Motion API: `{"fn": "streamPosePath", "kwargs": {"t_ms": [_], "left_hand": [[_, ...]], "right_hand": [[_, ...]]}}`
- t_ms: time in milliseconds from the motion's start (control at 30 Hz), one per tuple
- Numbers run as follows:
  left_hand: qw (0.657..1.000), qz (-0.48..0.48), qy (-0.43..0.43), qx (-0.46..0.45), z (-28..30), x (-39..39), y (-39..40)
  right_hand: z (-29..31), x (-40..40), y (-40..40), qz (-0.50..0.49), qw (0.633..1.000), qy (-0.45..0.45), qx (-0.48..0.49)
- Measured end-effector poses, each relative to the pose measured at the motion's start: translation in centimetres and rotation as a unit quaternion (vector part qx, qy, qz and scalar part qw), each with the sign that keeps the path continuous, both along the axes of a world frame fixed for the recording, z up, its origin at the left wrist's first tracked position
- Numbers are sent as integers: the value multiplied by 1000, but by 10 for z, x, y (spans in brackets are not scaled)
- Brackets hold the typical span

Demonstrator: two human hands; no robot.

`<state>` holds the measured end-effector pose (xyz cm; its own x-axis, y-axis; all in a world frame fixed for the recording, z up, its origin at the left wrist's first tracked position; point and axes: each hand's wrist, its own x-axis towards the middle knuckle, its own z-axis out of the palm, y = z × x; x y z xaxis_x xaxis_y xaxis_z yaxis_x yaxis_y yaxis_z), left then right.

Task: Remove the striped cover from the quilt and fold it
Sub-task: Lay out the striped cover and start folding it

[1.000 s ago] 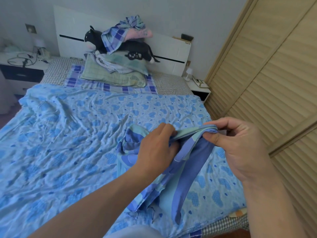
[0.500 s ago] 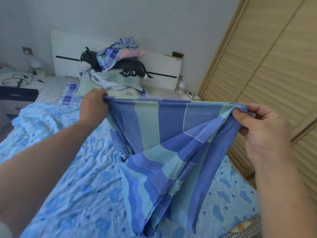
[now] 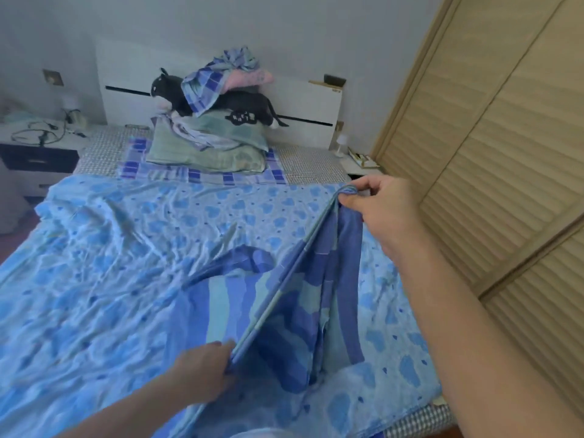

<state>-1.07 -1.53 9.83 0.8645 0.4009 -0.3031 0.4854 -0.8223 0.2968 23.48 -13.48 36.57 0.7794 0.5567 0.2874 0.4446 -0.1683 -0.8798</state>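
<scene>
The striped cover [image 3: 284, 311], in blue and pale green bands, lies partly folded on the near right part of the bed. Its top edge is stretched taut in a diagonal line between my hands. My left hand [image 3: 205, 368] pinches the near end of that edge, low over the bed. My right hand [image 3: 376, 207] pinches the far end, raised near the bed's right side. The rest of the cover hangs and drapes below the edge. Under it spreads the light blue quilt [image 3: 126, 263] with a heart pattern.
A pile of pillows, clothes and a black plush cat [image 3: 218, 102] sits against the white headboard [image 3: 126, 74]. A nightstand [image 3: 38, 147] with cables stands at the left. Slatted wooden wardrobe doors [image 3: 493, 153] run along the right, close to the bed.
The cover was held up wide in front of me; now it is lowered onto the bed. My left hand came down and toward me, my right hand moved away.
</scene>
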Motion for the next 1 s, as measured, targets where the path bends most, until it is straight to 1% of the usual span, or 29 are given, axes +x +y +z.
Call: {"fn": "streamPosePath", "kwargs": {"t_ms": [33,67,100,133,167,200,233,267,300,367,433,567,633,733,833,1000], "left_hand": [[997,49,-60,-15,13,13,-9],[983,99,-153,-14,30,26,-17],[956,138,-257,-14,49,37,-24],[918,155,-364,-16,70,47,-33],[876,149,-459,2,91,55,-39],[841,122,-525,41,108,61,-44],[824,91,-552,93,121,65,-45],[822,71,-548,134,131,69,-45],[836,72,-524,149,137,71,-44],[865,109,-468,145,142,71,-40],[877,138,-436,150,139,68,-37],[888,214,-368,172,134,63,-32],[881,228,-374,176,131,62,-35],[861,227,-416,185,131,66,-45],[845,258,-424,201,138,75,-50],[844,283,-411,196,145,82,-49]], "right_hand": [[-2,-2,8,6,1000,-18,-18],[-4,-6,14,14,998,-38,-37],[-5,-11,20,20,997,-53,-55],[-8,-16,24,27,995,-61,-70],[-10,-21,28,34,994,-66,-79],[-11,-26,31,39,993,-74,-85],[-10,-31,33,41,992,-81,-90],[-9,-34,34,41,991,-86,-92],[-8,-37,35,39,991,-88,-92],[-4,-41,35,38,991,-90,-89],[0,-44,35,44,992,-87,-85],[5,-44,32,45,990,-107,-74],[6,-43,30,44,990,-112,-69],[6,-43,31,44,991,-110,-64],[3,-46,31,46,990,-114,-70],[2,-48,28,53,989,-118,-68]]}}
